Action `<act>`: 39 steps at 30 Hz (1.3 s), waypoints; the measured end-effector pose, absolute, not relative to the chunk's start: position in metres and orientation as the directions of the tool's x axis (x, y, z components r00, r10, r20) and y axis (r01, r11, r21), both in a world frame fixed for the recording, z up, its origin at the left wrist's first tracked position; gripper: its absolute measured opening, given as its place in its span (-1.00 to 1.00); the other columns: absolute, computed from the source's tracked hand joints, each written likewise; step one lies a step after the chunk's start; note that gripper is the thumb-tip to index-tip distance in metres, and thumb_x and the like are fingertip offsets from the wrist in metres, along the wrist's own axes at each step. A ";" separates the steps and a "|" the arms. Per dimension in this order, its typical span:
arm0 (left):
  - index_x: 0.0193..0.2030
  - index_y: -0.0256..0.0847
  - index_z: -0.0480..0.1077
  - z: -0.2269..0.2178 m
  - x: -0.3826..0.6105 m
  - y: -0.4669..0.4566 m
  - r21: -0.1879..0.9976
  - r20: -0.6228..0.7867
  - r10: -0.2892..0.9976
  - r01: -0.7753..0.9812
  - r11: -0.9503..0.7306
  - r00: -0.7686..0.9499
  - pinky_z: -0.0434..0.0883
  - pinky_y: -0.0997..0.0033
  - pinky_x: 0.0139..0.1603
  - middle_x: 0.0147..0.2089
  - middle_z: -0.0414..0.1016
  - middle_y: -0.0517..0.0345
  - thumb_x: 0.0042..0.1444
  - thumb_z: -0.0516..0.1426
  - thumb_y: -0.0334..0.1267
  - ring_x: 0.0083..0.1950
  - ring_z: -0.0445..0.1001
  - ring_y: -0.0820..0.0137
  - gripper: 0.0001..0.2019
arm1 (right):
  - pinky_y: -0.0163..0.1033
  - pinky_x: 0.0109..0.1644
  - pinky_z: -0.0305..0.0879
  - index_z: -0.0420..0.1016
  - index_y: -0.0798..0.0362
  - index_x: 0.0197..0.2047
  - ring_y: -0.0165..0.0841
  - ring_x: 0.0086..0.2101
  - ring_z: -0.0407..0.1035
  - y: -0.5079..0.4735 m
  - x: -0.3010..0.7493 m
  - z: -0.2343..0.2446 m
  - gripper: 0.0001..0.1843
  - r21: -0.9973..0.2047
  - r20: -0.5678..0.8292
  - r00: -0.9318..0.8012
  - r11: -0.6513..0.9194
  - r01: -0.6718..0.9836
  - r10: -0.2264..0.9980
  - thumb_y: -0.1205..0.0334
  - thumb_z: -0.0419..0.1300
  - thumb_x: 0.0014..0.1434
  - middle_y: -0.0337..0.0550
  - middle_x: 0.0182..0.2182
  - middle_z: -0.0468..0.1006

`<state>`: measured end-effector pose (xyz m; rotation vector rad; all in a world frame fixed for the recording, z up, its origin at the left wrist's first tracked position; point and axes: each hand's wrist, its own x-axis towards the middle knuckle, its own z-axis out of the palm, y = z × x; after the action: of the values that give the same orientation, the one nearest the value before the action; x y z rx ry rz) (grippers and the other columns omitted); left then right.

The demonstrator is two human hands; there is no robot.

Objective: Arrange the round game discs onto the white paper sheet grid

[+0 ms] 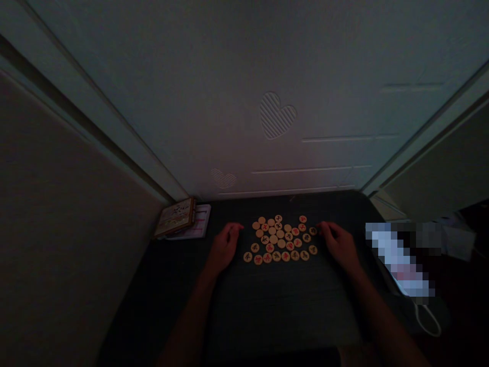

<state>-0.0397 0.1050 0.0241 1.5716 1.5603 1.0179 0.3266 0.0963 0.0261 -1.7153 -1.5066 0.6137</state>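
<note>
Several round wooden Chinese chess pieces [277, 256] lie in a loose cluster on a dark table [282, 300]. Some bear red characters, some black, and others show plain faces. A row of pieces runs along the near edge of the cluster. My left hand [226, 243] rests just left of them, its index finger stretched toward the pieces and the others bent, with nothing visible in it. On the other side, my right hand [339, 243] has its fingertips beside a black-marked piece [313, 231]; whether they touch it I cannot tell. Its thumb and index finger are apart.
A wooden-framed box [174, 218] lies on a pink-and-white booklet or case [200, 221] at the back left. Behind the table stands a pale panel with a raised heart [277, 114]. A blurred-out bright device [399, 265] with a looped cord [427, 321] is at right.
</note>
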 end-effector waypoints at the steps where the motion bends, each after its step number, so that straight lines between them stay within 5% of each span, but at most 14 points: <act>1: -0.02 -0.13 0.46 0.024 -0.040 0.105 0.902 0.050 0.998 0.430 -0.034 -0.026 0.23 0.46 -0.49 -0.46 0.26 0.28 0.37 -0.04 0.06 -0.48 0.28 0.41 -0.62 | -0.12 -0.15 0.41 0.64 -0.01 -0.09 -0.13 -0.23 0.57 0.096 0.327 0.026 -0.46 -0.792 0.125 0.187 -0.016 0.610 0.974 -0.24 0.02 0.35 -0.09 -0.27 0.70; 6: 0.07 -0.13 0.40 0.022 -0.039 0.104 0.951 0.014 1.000 0.309 -0.011 -0.008 0.26 0.47 -0.47 -0.42 0.27 0.27 0.38 -0.07 -0.01 -0.47 0.27 0.42 -0.64 | -0.14 -0.16 0.41 0.64 -0.01 -0.10 -0.15 -0.24 0.57 0.097 0.327 0.025 -0.46 -0.797 0.114 0.189 -0.024 0.603 0.975 -0.24 0.03 0.34 -0.10 -0.29 0.69; 14: 0.08 -0.12 0.25 0.018 -0.040 0.102 0.930 0.068 0.994 0.366 -0.033 -0.084 0.33 0.48 -0.39 -0.33 0.38 0.26 0.38 0.01 0.00 -0.41 0.35 0.44 -0.70 | -0.15 -0.16 0.41 0.65 0.00 -0.10 -0.16 -0.23 0.57 0.097 0.327 0.025 -0.46 -0.792 0.119 0.179 -0.016 0.610 0.977 -0.23 0.04 0.35 -0.10 -0.26 0.70; 23: 0.01 -0.14 0.52 0.024 -0.039 0.107 0.821 0.178 0.984 0.554 -0.136 -0.022 0.47 0.34 -0.18 -0.27 0.61 0.13 0.36 0.05 -0.02 -0.31 0.54 0.35 -0.68 | -0.15 -0.19 0.42 0.65 -0.01 -0.11 -0.17 -0.27 0.58 0.097 0.327 0.023 -0.46 -0.790 0.140 0.190 -0.006 0.613 0.972 -0.24 0.05 0.34 -0.10 -0.29 0.70; 30: 0.36 -0.13 0.22 0.016 -0.039 0.112 0.868 0.215 0.975 0.468 -0.170 -0.046 0.55 0.27 -0.11 0.20 0.56 -0.07 0.44 -0.05 -0.03 -0.15 0.61 0.36 -0.56 | -0.14 -0.16 0.43 0.65 -0.01 -0.10 -0.16 -0.24 0.58 0.098 0.329 0.020 -0.47 -0.800 0.138 0.180 0.003 0.600 0.974 -0.23 0.05 0.35 -0.10 -0.27 0.70; 34: 0.19 -0.16 0.27 0.013 -0.037 0.111 0.924 0.172 0.983 0.357 -0.139 -0.062 0.58 0.21 -0.09 0.06 0.64 -0.08 0.39 0.06 0.02 -0.10 0.66 0.28 -0.62 | -0.15 -0.16 0.43 0.65 -0.01 -0.11 -0.16 -0.23 0.58 0.098 0.330 0.020 -0.48 -0.793 0.136 0.177 0.000 0.610 0.975 -0.23 0.05 0.35 -0.11 -0.27 0.70; 39: -0.07 -0.08 0.54 0.020 -0.038 0.106 0.863 0.102 0.994 0.495 -0.103 0.029 0.56 0.22 -0.03 -0.12 0.69 0.13 0.25 0.22 0.04 -0.10 0.65 0.25 -0.72 | -0.15 -0.18 0.42 0.65 -0.01 -0.11 -0.16 -0.25 0.58 0.098 0.329 0.020 -0.48 -0.791 0.135 0.177 -0.001 0.612 0.975 -0.23 0.05 0.35 -0.10 -0.28 0.70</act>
<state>-0.0381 0.1062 0.0204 1.6699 1.5286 0.9957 0.3293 0.0982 0.0203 -1.7011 -1.5207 0.6087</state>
